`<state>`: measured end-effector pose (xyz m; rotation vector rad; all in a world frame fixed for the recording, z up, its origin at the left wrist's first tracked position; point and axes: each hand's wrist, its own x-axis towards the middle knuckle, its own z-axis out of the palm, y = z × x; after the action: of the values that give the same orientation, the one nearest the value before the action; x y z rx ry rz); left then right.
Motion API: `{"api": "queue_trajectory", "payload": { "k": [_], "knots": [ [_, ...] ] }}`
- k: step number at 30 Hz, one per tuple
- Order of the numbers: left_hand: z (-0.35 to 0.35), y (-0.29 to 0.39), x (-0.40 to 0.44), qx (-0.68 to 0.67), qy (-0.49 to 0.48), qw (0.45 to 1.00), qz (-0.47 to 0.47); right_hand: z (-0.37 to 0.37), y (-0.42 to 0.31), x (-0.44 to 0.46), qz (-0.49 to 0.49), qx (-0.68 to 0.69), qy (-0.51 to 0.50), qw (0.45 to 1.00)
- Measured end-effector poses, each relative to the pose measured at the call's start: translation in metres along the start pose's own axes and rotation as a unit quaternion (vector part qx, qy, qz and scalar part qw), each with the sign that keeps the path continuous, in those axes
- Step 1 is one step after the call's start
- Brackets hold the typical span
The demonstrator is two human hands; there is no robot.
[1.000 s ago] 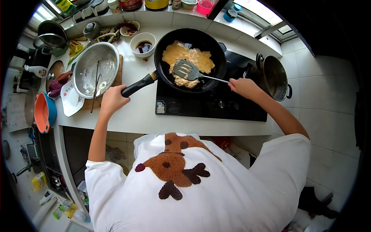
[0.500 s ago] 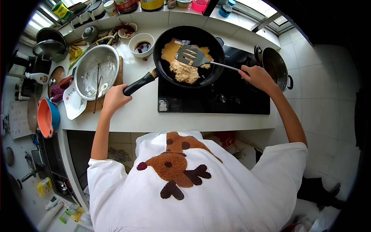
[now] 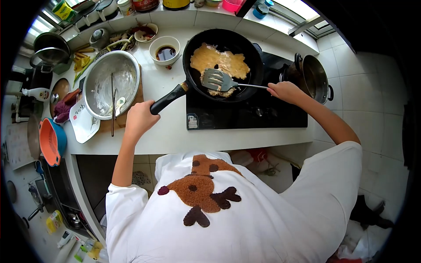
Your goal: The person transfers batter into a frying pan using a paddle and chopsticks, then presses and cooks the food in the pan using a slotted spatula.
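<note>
My left hand (image 3: 141, 117) is closed around the black handle of a frying pan (image 3: 252, 48), which sits over the black cooktop (image 3: 219, 117). In the pan lies a pale golden batter or minced mass (image 3: 226, 61), irregular in outline with a small dark gap near its middle. My right hand (image 3: 287, 92) grips the metal shaft of a slotted spatula (image 3: 220, 80). Its dark grey head rests over the near part of the food and hides some of it.
Left of the pan stand a white bowl of dark sauce (image 3: 165, 53) and a metal bowl (image 3: 98, 83) with chopsticks (image 3: 113, 101) across it. A steel pot (image 3: 312, 76) is at the cooktop's right. An orange and blue colander (image 3: 51, 138) sits at the far left.
The spatula head has moved from atop the food toward the near side of the pan. The food now looks flatter and more spread at the far side. My view has shifted slightly.
</note>
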<state>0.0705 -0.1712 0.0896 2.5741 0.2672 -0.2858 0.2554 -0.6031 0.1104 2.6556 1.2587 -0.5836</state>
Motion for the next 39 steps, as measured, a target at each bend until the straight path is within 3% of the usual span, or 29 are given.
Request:
{"api": "queue_trajectory", "payload": {
  "k": [6,21,26,29,39],
  "knots": [
    [0.007,-0.006,0.000,-0.003,0.023,1.000,0.017,-0.003,-0.016,0.001,0.017,-0.061,-0.034,0.997],
    [0.010,-0.007,0.000,0.015,0.011,1.000,-0.003,-0.008,-0.038,0.007,0.092,-0.040,-0.114,0.988],
    [0.008,-0.005,0.001,0.023,0.003,1.000,-0.007,-0.035,-0.058,-0.006,0.146,0.015,-0.095,0.985],
    [0.009,-0.003,-0.001,0.027,0.013,1.000,-0.009,-0.053,-0.078,-0.018,0.197,0.081,-0.008,0.977],
    [0.014,0.002,-0.007,0.021,0.026,0.999,-0.009,-0.101,-0.117,-0.052,0.268,0.058,0.007,0.962]
  ]
}}
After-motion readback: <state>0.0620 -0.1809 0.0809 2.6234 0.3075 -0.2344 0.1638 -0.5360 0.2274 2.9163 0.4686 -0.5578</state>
